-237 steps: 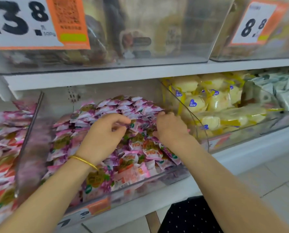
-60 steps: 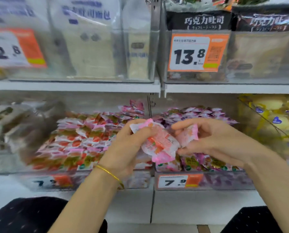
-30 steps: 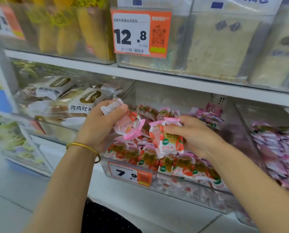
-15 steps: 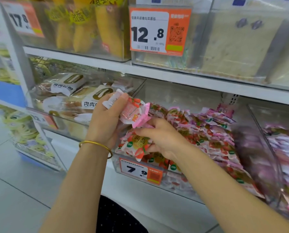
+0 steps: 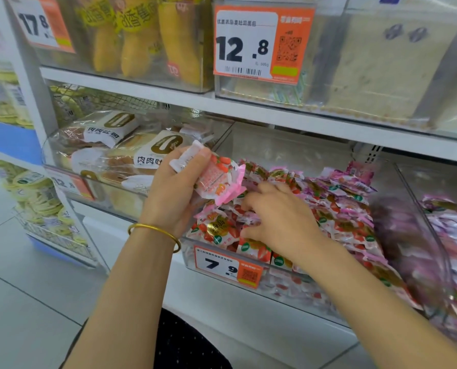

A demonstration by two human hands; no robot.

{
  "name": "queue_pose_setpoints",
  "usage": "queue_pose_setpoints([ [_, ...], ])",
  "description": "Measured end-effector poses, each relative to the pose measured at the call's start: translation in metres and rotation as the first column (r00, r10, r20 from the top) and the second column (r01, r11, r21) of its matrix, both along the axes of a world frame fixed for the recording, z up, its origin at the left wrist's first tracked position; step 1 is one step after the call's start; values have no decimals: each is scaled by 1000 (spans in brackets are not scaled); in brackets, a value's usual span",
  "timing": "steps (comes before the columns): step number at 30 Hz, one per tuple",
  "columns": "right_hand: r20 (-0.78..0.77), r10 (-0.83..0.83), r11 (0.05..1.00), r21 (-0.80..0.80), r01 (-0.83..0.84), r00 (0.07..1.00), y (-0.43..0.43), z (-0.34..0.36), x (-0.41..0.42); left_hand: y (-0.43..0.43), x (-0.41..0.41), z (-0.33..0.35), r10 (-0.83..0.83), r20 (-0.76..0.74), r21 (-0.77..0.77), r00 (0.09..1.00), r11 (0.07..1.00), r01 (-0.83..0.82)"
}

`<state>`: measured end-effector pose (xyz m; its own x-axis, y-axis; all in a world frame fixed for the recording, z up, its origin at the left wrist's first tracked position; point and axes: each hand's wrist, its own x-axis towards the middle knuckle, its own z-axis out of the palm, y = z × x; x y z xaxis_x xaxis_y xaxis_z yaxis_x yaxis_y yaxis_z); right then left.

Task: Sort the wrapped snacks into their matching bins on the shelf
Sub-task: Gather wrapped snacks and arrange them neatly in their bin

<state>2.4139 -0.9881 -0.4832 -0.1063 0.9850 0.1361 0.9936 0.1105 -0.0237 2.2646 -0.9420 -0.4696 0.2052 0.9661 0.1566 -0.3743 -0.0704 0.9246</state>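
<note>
Left hand [image 5: 174, 198] — crinkly, pink-edged snack packets [image 5: 216, 179]

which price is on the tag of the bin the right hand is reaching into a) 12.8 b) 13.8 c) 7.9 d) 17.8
c, the right hand rests on the strawberry snacks in the clear bin whose front tag reads 7.9

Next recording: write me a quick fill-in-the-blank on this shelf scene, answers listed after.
The gold bracelet circles the ____ wrist.
The right hand is down on the packets in a clear bin whose price tag reads ____.
The upper tag nearest above that bin reads ____.
The neighbouring bin on its left holds wrapped ____.
Answers: left; 7.9; 12.8; bread.
</note>
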Motion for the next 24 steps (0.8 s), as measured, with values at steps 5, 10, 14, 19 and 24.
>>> queue_pose_setpoints([
  [5,-133,286,947,-115,-302,949,14,-15,0,3,1,-2,-21,-21,8,1000,1000,21],
  [10,-201,351,932,-15,-361,915,22,-30,-3,5,2,-4,-59,-26,-3,998,998,59],
  [14,-357,364,927,46,-373,861,14,-32,-2,4,5,-4,-95,-10,-53,995,994,94],
  [19,-920,59,993,94,70,387,-9,-1,31,3,14,-7,-120,-61,-35,991,992,118],
  [24,-893,51,998,62,11,448,-22,12,22,-7,36,-12,-135,-283,67,949,985,160],
])
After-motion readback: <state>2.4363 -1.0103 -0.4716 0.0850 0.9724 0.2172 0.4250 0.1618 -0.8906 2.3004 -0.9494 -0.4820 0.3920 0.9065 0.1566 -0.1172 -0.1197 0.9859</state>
